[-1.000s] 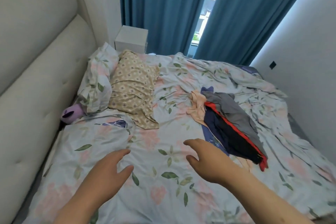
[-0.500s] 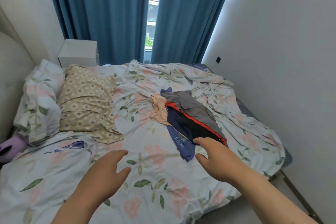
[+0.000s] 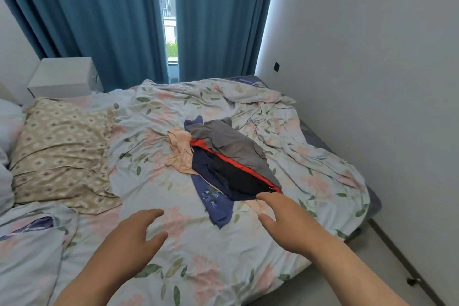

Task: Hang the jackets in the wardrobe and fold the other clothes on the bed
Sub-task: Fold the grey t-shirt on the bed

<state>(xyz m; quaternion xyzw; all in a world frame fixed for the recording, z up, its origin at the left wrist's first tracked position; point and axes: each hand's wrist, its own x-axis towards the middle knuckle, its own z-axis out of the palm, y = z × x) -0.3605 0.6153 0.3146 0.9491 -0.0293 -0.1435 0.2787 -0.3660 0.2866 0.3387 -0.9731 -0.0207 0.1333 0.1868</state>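
A heap of clothes lies in the middle of the bed [image 3: 188,251]: a grey garment [image 3: 231,144] on top, a dark jacket with a red edge [image 3: 236,174] under it, a blue piece with a flower print [image 3: 213,201] and a peach piece [image 3: 180,154] at the left. My right hand [image 3: 285,221] hovers at the heap's near end, fingers spread, its fingertips just short of the dark jacket. My left hand [image 3: 134,238] is held over the floral sheet, fingers relaxed, holding nothing.
A beige patterned pillow [image 3: 59,149] lies at the left. A white nightstand [image 3: 62,77] stands behind it by blue curtains [image 3: 104,20]. A white wall [image 3: 372,82] runs along the right of the bed, with a strip of floor [image 3: 347,288] below.
The view has swung right, away from the headboard toward the wall. My right hand has come nearer to the clothes heap; my left hand stays open over the sheet.
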